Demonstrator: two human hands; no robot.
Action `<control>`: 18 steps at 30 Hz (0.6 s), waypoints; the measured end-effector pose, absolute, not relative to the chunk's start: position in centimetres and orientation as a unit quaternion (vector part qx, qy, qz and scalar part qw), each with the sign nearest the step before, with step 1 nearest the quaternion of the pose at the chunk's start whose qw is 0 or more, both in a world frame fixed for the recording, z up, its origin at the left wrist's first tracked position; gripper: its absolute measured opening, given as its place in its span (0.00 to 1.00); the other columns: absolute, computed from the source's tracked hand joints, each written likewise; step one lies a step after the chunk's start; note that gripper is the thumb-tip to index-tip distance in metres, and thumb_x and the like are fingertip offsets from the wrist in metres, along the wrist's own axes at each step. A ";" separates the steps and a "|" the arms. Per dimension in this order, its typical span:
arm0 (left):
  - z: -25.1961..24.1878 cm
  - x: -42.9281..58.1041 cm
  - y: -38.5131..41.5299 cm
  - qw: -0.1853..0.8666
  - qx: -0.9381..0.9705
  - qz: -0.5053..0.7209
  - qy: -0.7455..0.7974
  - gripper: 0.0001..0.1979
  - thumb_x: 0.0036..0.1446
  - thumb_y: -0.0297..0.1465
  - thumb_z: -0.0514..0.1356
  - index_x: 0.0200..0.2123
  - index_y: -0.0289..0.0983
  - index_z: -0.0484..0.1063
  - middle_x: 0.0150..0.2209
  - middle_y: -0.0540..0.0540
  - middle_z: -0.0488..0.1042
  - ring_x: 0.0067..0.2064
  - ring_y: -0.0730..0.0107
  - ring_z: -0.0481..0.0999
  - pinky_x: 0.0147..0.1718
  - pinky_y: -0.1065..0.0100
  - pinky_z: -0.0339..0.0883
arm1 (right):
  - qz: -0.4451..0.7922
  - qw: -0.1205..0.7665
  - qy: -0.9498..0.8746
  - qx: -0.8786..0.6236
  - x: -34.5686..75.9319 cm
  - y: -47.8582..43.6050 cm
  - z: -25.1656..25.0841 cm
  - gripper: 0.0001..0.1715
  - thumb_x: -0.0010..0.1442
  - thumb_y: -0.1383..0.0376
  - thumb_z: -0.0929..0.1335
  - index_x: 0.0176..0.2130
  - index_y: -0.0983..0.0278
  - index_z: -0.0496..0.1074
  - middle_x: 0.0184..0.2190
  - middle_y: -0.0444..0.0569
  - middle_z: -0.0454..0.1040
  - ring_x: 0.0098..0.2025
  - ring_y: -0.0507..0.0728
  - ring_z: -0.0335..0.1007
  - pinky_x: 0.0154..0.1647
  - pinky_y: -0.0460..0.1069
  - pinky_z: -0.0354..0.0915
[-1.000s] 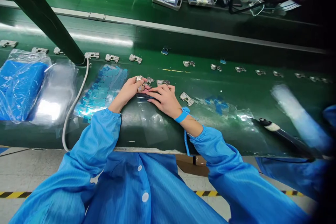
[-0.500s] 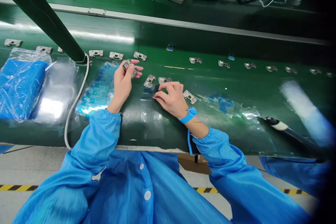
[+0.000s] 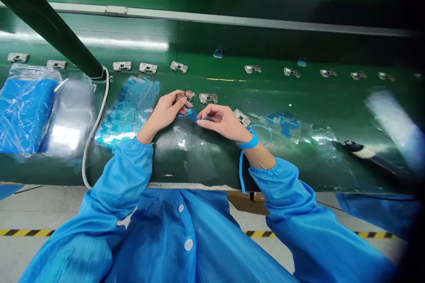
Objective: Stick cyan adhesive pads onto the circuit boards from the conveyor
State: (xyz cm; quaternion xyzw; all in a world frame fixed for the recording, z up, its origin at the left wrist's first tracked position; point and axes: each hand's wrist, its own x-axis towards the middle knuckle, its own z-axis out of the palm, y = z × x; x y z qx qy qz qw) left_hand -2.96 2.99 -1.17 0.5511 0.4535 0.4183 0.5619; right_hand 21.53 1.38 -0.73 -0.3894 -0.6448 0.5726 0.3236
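Observation:
My left hand (image 3: pixel 165 112) is closed on a small metal bracket (image 3: pixel 179 96), held just above the green belt (image 3: pixel 299 97). My right hand (image 3: pixel 223 121) pinches a small blue film strip (image 3: pixel 192 115) that reaches toward the left hand's fingers. The two hands almost touch. Two more metal brackets (image 3: pixel 208 97) lie on the belt just beyond the hands, and another bracket (image 3: pixel 242 117) sits beside my right wrist. A blue wrist strap (image 3: pixel 248 142) with a coiled cord circles my right wrist.
A sheet of blue film pieces (image 3: pixel 128 112) lies left of my hands, next to plastic bags with blue material (image 3: pixel 25 112). A row of brackets (image 3: pixel 148 68) runs along the belt. A white cable (image 3: pixel 94 128), a dark post (image 3: pixel 49 22) and a black-handled tool (image 3: pixel 361 151) are nearby.
My left hand came back from the far row with a bracket and now meets the right hand. My right hand lifted off the belt holding the blue film strip.

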 end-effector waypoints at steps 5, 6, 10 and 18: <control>-0.6 -1.0 1.7 0.662 0.451 0.477 0.361 0.22 0.66 0.45 0.75 0.54 0.37 0.83 0.36 0.48 0.83 0.33 0.75 0.81 0.35 0.72 0.75 | 0.595 0.448 -0.534 -0.400 20.8 1.1 -0.5 0.29 0.54 0.46 0.87 0.34 0.60 0.76 0.29 0.40 0.72 0.29 0.50 0.63 0.33 0.49 0.62; -0.5 -0.6 1.4 0.658 0.459 0.482 0.353 0.23 0.63 0.45 0.78 0.53 0.37 0.84 0.36 0.49 0.83 0.33 0.75 0.80 0.36 0.72 0.75 | 0.602 0.451 -0.525 -0.398 20.6 1.0 -0.5 0.30 0.52 0.45 0.87 0.34 0.60 0.76 0.29 0.40 0.73 0.29 0.50 0.64 0.33 0.49 0.63; -0.3 0.3 0.6 0.621 0.469 0.517 0.356 0.22 0.61 0.48 0.79 0.49 0.39 0.85 0.37 0.48 0.84 0.32 0.76 0.79 0.36 0.72 0.74 | 0.593 0.438 -0.538 -0.409 20.4 1.0 -0.6 0.34 0.49 0.43 0.88 0.34 0.61 0.75 0.28 0.40 0.76 0.29 0.51 0.69 0.33 0.49 0.66; -0.6 0.5 0.8 0.569 0.461 0.519 0.439 0.23 0.54 0.43 0.83 0.44 0.38 0.82 0.32 0.51 0.82 0.30 0.75 0.79 0.35 0.69 0.75 | 0.530 0.412 -0.619 -0.408 21.4 1.1 -1.2 0.32 0.59 0.40 0.83 0.42 0.58 0.73 0.30 0.41 0.77 0.31 0.53 0.71 0.34 0.50 0.68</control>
